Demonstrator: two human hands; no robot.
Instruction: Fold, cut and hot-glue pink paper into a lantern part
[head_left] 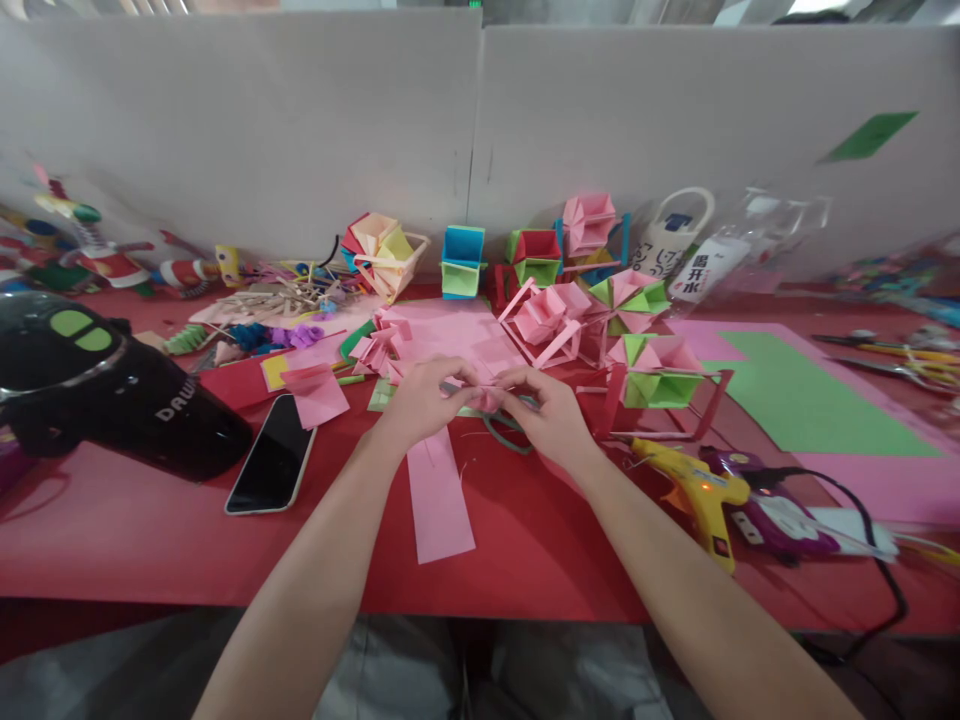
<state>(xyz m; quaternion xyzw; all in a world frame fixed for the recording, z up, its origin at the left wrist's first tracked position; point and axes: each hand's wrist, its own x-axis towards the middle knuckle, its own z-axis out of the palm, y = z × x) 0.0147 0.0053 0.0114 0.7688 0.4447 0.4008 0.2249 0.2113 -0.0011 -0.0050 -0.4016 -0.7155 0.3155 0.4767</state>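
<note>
Head view shows the left fingers (pixel 457 370) and right fingers (pixel 526 376) pinching a small folded pink paper (pixel 489 399) from both sides above the desk (pixel 540 550), likely so its creases stay pressed. A pink strip (pixel 441 505) lies nearer the body; the yellow glue gun (pixel 694 482) rests rightward, probably for easy reach

Small folded pink paper (pixel 488 399) between left hand (pixel 427 400) and right hand (pixel 551 415)
</note>
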